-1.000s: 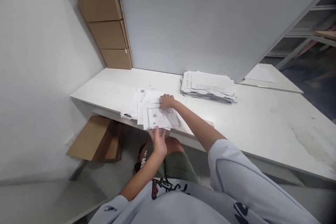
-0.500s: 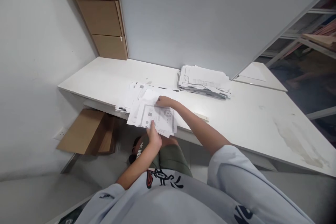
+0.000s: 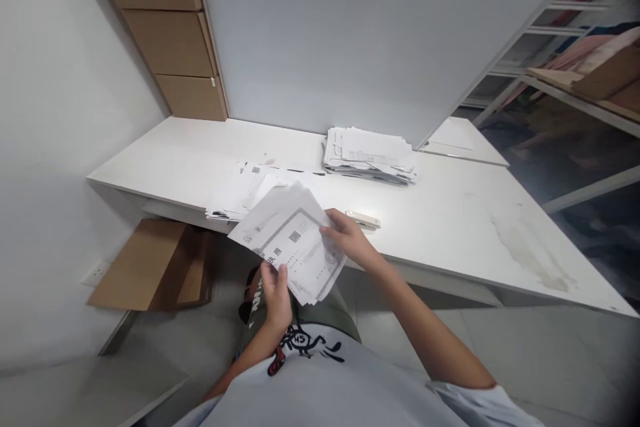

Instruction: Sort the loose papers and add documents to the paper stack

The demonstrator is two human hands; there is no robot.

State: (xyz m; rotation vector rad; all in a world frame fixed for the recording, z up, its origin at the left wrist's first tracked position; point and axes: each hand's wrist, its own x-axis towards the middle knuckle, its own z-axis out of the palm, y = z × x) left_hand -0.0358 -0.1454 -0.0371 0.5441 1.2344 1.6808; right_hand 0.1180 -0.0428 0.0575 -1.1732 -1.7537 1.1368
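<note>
A: Item one?
B: Sheaf of printed papers (image 3: pixel 291 243), several sheets fanned, top sheet bearing a bordered form with a QR code. Held in the air over the near edge of the white table (image 3: pixel 450 227), tilted.

A: Held how?
B: Left hand (image 3: pixel 277 297) grips the sheaf's lower edge at 6 o'clock, thumb on top. Right hand (image 3: pixel 350 240) pinches its right edge at 3 o'clock, fingers closed on the paper.

A: Nearest items?
B: Loose spread of papers (image 3: pixel 240 190) on the table, at 11 o'clock from the sheaf, just beside it. Small pale flat object (image 3: pixel 363 219) on the table, just past the right hand at 1 o'clock; kind cannot be told.

A: Further out?
B: Thick paper stack (image 3: pixel 370 153) at 1 o'clock, well apart, against the foot of a grey board (image 3: pixel 350 40) standing on the table. Stacked cardboard boxes (image 3: pixel 170 33) at 11 o'clock in the corner. Flattened cardboard (image 3: pixel 150 267) under the table at 9 o'clock.
</note>
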